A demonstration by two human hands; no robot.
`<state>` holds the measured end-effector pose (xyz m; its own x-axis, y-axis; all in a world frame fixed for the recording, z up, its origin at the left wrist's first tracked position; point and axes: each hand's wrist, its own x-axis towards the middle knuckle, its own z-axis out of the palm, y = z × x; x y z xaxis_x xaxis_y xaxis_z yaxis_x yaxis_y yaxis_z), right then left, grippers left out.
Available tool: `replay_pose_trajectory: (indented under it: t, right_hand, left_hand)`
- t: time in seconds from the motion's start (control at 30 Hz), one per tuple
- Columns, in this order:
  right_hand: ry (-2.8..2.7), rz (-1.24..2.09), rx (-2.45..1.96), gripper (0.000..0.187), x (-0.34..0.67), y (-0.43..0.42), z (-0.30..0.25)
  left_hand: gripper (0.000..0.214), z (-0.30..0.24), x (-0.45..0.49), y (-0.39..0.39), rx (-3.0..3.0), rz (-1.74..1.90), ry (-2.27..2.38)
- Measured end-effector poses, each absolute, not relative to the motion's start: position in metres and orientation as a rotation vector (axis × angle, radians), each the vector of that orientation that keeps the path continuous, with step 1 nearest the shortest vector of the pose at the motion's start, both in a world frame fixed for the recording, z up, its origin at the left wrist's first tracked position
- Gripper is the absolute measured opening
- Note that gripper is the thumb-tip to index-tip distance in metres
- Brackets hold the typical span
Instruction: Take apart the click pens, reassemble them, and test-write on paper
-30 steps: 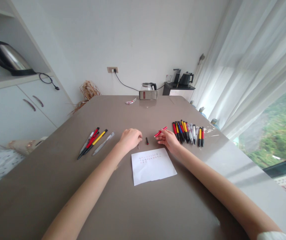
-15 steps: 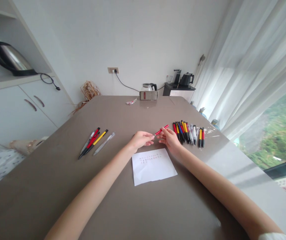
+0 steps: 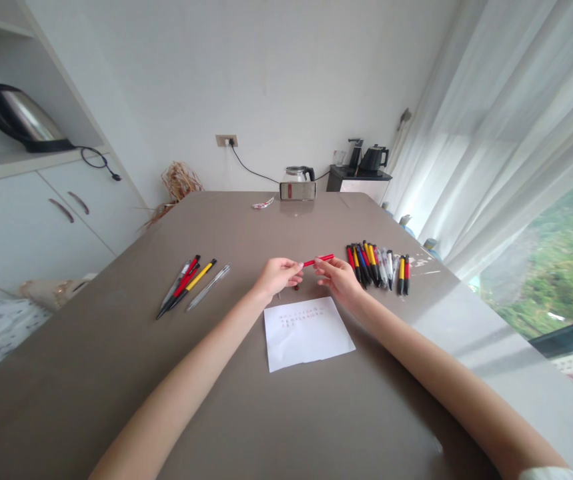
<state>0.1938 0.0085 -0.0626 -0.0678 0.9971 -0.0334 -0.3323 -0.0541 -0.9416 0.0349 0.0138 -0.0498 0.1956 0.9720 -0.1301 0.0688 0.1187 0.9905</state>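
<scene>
My right hand (image 3: 337, 277) pinches a red pen barrel (image 3: 318, 260) just above the brown table (image 3: 246, 413). Fingertips of my left hand (image 3: 276, 277) are closed on the barrel's left end. A small dark red piece (image 3: 295, 288) lies on the table under the hands. Below them sits a white sheet of paper (image 3: 307, 333) with a few written lines. A row of several red, yellow, blue and black pens (image 3: 379, 265) lies just right of my right hand. Several more pens (image 3: 191, 283) lie off to the left.
A phone (image 3: 297, 191) stands propped at the table's far edge, with a crumpled wrapper (image 3: 263, 203) beside it. A glass kettle (image 3: 297, 173) and its cord are behind. Cabinets and a shelf with an electric kettle (image 3: 16, 117) stand left; curtains and a window are at right.
My left hand left the table near the small pieces and came up to the red barrel's left end. The barrel has tipped from slanted to nearly level.
</scene>
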Motion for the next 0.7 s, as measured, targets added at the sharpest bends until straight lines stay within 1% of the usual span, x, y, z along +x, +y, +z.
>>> replay_pose_trajectory:
  t: [0.1, 0.33, 0.7]
  right_hand:
    - [-0.935, 1.43, -0.927, 0.025, 0.194, 0.01, -0.065]
    - [-0.927, 1.553, -0.904, 0.013, 0.192, 0.01, -0.069]
    - [-0.952, 1.634, -0.9, 0.008, 0.189, 0.005, -0.066]
  left_hand:
    - [0.027, -0.046, 0.028, 0.019, 1.285, 0.978, 1.17]
    - [0.026, -0.036, 0.014, 0.024, 1.335, 1.107, 1.197]
    - [0.026, -0.029, 0.012, 0.024, 1.363, 1.198, 1.129]
